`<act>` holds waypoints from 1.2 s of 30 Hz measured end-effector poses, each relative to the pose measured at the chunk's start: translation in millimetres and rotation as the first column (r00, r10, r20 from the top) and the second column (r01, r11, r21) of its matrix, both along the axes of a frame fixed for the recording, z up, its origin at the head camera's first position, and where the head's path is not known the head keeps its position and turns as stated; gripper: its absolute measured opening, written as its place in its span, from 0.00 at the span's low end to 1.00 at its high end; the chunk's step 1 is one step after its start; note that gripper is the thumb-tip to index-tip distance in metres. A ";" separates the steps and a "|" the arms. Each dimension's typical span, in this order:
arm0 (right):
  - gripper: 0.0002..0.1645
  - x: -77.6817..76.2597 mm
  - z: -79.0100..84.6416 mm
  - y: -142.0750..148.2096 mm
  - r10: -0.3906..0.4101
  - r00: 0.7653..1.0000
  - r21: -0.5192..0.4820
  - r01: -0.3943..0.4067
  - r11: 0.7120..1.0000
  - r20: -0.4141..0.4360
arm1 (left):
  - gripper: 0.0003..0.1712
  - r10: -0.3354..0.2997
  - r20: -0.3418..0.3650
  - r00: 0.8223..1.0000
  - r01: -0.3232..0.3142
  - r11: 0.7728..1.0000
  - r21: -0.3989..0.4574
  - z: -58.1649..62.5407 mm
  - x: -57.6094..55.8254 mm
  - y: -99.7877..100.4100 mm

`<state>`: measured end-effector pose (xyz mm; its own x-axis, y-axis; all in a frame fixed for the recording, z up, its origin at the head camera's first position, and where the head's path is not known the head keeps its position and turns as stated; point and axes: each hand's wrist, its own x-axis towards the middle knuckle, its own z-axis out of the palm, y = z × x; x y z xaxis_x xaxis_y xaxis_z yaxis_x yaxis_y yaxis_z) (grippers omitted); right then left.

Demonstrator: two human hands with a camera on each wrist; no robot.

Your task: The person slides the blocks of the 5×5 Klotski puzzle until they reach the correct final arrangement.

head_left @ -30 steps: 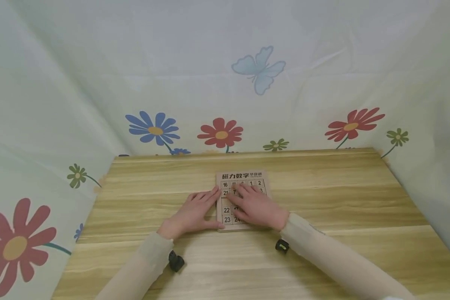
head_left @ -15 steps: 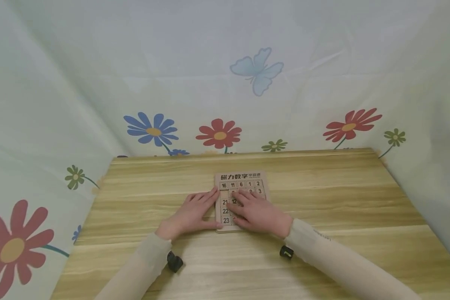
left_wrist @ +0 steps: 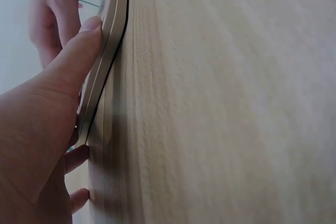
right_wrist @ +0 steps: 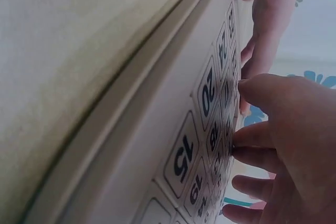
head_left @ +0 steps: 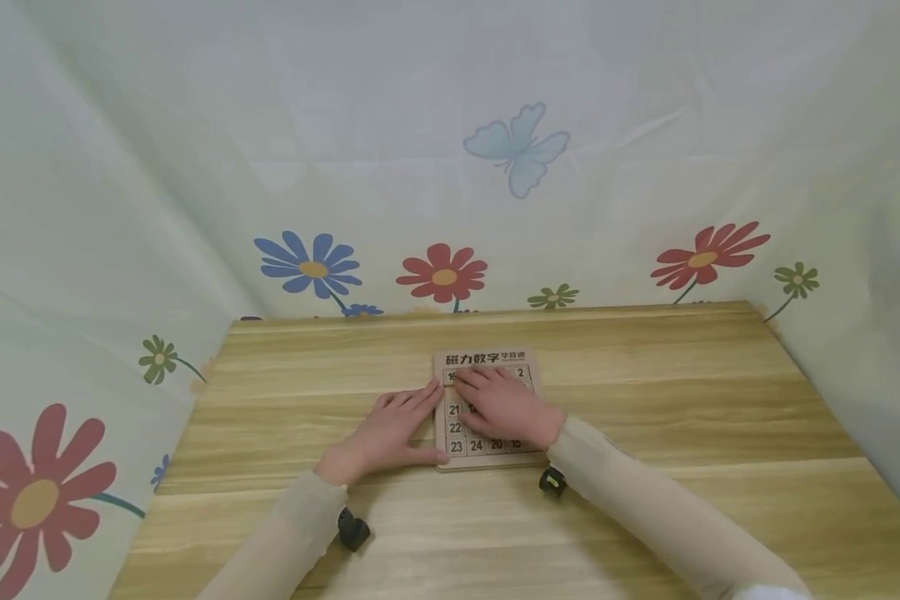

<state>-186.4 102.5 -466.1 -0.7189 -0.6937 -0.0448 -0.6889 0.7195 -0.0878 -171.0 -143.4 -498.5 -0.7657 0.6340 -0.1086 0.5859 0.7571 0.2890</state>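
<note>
A wooden number slide puzzle (head_left: 495, 460) with a dark printed title along its far edge lies flat on the table. My left hand (head_left: 386, 433) rests at its left side, fingers along the edge and thumb (left_wrist: 84, 45) on the near left corner. Over the tiles spreads my right hand (head_left: 512, 410), its fingertips touching the top row just right of tile 16 (head_left: 452, 377). Below tile 16 is a gap, and tile 21 (head_left: 453, 409) sits under that. Bottom-row tiles 23, 24, 20 (right_wrist: 206, 92) and 15 (right_wrist: 181, 156) show; several middle tiles are hidden beneath the right hand.
The wood-grain table (head_left: 645, 383) extends around the puzzle. A pale cloth (head_left: 390, 125) printed with flowers and a butterfly hangs behind and at the sides. Small black devices (head_left: 353, 530) are strapped at both wrists.
Tile 21 has slid down one place, so the gap is now in the second row. My right hand has moved up to the top row; the left hand stays at the edge.
</note>
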 end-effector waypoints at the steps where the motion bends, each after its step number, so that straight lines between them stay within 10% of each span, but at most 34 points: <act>1: 0.35 -0.8 -0.5 -0.3 -0.005 1.000 0.018 0.005 1.000 -0.003 | 0.64 0.000 0.001 1.000 0.000 1.000 0.000 0.4 0.4 0.3; 14: 0.34 20.5 3.2 3.0 0.029 0.999 -0.013 -0.028 1.000 0.031 | 0.62 0.013 0.007 1.000 -0.013 1.000 0.020 3.5 1.5 0.2; 36: 0.38 3.3 -0.9 -2.0 -0.035 0.999 -0.014 0.036 0.999 0.031 | 0.63 -0.005 -0.012 1.000 0.005 1.000 0.028 0.4 0.4 -0.4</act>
<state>-183.1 100.5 -467.0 -0.7413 -0.6687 -0.0578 -0.6599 0.7419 -0.1191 -170.6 -143.7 -498.1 -0.7637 0.6404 -0.0812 0.5931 0.7458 0.3032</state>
